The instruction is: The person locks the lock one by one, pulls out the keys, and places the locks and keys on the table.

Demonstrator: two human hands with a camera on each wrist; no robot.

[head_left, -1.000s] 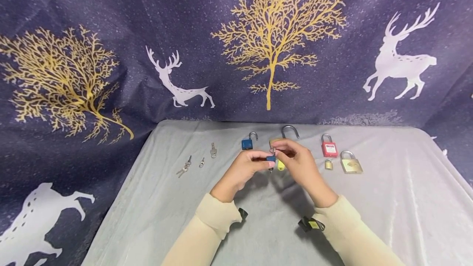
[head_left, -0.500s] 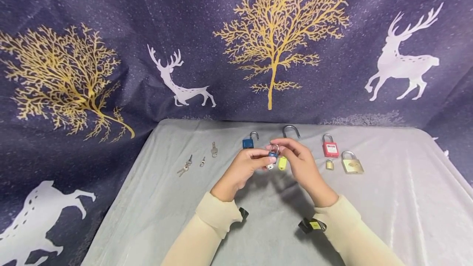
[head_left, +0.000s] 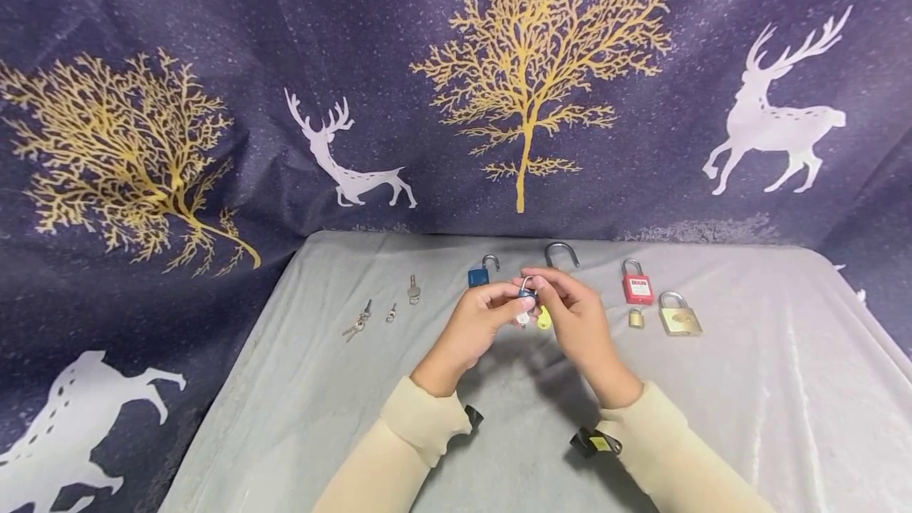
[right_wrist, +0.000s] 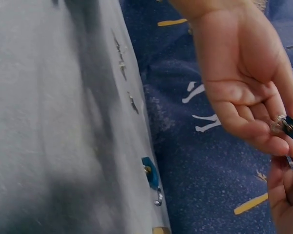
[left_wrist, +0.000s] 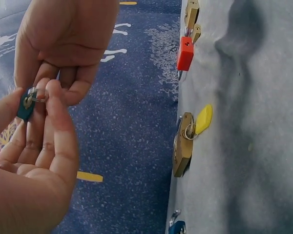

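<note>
A grey cloth is spread over the worktop [head_left: 299, 418], and a dark blue curtain [head_left: 214, 149] with gold trees and white deer is hung behind it.

Nearest, two cream sleeves are seen, with small black cameras strapped under the wrists.

A little farther, both hands are held up over the middle of the worktop. A small blue padlock [head_left: 526, 292] is pinched in the curled fingers [left_wrist: 58, 126] of the left hand [head_left: 479, 324]. The top of the same lock is pinched by the right hand [head_left: 579, 313], whose fingers are bent round its silver loop.

Just behind the hands, a brass padlock with a yellow key tag [head_left: 545, 318] is laid flat. To the left, a bigger blue padlock [head_left: 479, 274] and three small keys [head_left: 388, 309] are laid out. To the right, a red padlock [head_left: 636, 285], a tiny brass one [head_left: 635, 318] and a big brass one [head_left: 678, 317] are lined up.
</note>
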